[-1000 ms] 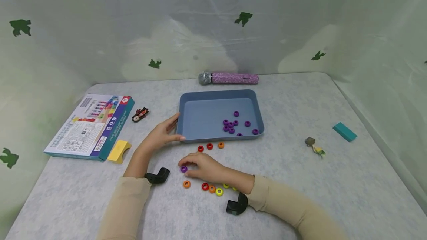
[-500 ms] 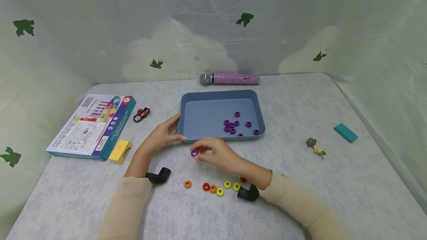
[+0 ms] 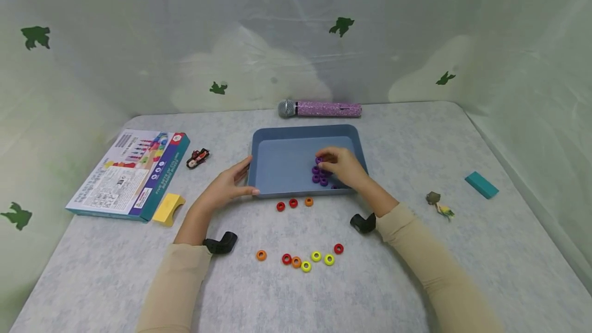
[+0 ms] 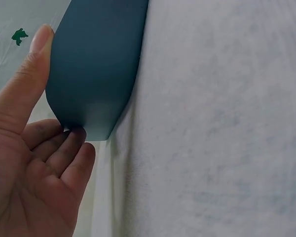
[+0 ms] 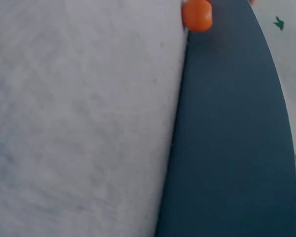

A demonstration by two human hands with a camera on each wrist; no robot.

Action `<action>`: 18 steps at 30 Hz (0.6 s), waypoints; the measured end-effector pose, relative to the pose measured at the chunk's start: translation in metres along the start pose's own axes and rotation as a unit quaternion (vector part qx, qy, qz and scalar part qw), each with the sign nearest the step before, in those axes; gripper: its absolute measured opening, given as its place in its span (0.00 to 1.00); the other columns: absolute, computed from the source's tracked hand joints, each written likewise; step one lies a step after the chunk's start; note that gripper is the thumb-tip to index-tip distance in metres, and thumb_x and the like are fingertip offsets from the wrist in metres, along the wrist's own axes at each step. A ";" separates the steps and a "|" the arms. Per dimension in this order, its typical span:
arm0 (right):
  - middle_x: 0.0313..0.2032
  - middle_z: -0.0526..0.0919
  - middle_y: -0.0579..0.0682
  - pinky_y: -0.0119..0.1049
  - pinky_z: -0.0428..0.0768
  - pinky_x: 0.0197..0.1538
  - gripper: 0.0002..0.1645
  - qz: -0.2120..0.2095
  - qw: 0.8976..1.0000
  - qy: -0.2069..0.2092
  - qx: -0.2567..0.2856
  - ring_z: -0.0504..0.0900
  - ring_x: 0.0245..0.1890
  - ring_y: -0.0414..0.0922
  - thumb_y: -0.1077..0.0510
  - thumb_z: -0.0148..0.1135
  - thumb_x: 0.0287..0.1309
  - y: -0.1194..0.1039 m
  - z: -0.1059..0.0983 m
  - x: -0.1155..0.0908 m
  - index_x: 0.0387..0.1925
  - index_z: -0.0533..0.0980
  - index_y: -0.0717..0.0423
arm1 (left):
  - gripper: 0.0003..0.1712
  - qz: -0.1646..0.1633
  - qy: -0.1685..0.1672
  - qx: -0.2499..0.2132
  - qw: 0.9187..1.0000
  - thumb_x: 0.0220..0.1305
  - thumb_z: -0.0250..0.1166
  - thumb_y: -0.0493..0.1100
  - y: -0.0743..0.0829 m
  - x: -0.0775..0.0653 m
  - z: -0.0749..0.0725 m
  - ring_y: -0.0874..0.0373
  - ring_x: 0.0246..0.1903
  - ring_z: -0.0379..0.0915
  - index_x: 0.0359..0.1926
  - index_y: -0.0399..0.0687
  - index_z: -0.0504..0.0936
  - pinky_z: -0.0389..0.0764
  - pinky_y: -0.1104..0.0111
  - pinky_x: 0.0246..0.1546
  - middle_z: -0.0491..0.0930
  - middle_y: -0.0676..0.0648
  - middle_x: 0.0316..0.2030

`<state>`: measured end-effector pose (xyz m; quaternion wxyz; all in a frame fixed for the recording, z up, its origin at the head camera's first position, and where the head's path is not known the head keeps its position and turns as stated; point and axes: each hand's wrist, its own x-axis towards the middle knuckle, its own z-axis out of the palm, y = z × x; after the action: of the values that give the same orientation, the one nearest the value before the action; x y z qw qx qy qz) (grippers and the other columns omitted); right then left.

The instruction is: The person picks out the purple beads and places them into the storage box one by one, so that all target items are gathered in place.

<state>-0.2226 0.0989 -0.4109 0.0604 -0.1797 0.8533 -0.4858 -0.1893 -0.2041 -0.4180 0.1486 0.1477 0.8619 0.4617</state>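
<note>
My left hand [image 3: 223, 188] holds the near left corner of a shallow blue tray [image 3: 282, 163], thumb at the front rim and fingers along the left side. The left wrist view shows its thumb and curled fingers against the tray wall [image 4: 93, 74]. Inside the tray my right hand [image 3: 347, 167] pinches a purple bead [image 3: 318, 160] low over several other purple beads [image 3: 316, 179], some hidden behind the hand. In the right wrist view the tray's front wall [image 5: 232, 123] covers most of that hand, and only a sliver shows at the right edge.
Red beads [image 3: 293, 203] and an orange bead [image 3: 309, 202] lie before the tray; more red, orange and yellow beads [image 3: 316, 256] lie nearer. Around stand a box [image 3: 129, 173], yellow block [image 3: 168, 209], small figure [image 3: 198, 158], microphone [image 3: 324, 109], teal block [image 3: 482, 184] and small trinket [image 3: 439, 204].
My right hand has carried a purple bead from the table in front, up over the tray's front rim and into its right half. The left hand has stayed at the tray's corner.
</note>
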 end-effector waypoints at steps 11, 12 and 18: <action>0.36 0.76 0.48 0.35 0.72 0.41 0.13 0.027 0.995 -0.052 -0.084 0.72 0.38 0.42 0.63 0.55 0.49 0.011 -0.002 0.007 0.39 0.74 0.55 | 0.53 0.002 -0.006 0.001 1.000 0.39 0.65 0.53 0.003 -0.001 -0.002 0.55 0.58 0.43 0.63 0.53 0.43 0.53 0.64 0.56 0.42 0.50 0.61; 0.37 0.75 0.48 0.36 0.72 0.42 0.14 0.026 0.994 -0.054 -0.087 0.72 0.39 0.43 0.62 0.55 0.49 0.010 -0.003 0.006 0.41 0.74 0.54 | 0.53 0.001 -0.006 0.005 1.000 0.39 0.65 0.53 0.003 -0.001 -0.002 0.55 0.58 0.43 0.63 0.53 0.43 0.53 0.64 0.56 0.42 0.50 0.61; 0.49 0.68 0.47 0.41 0.66 0.50 0.22 -0.028 0.993 -0.029 -0.113 0.65 0.50 0.46 0.52 0.52 0.52 -0.005 -0.026 -0.014 0.51 0.67 0.50 | 0.54 0.001 0.005 0.079 0.997 0.39 0.63 0.58 0.008 -0.003 -0.003 0.51 0.58 0.43 0.63 0.53 0.42 0.53 0.59 0.55 0.43 0.48 0.61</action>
<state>-0.2159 0.1226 -0.3935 0.0512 -0.2232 0.8952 -0.3823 -0.1870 -0.2029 -0.4093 0.1321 0.1574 0.8964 0.3926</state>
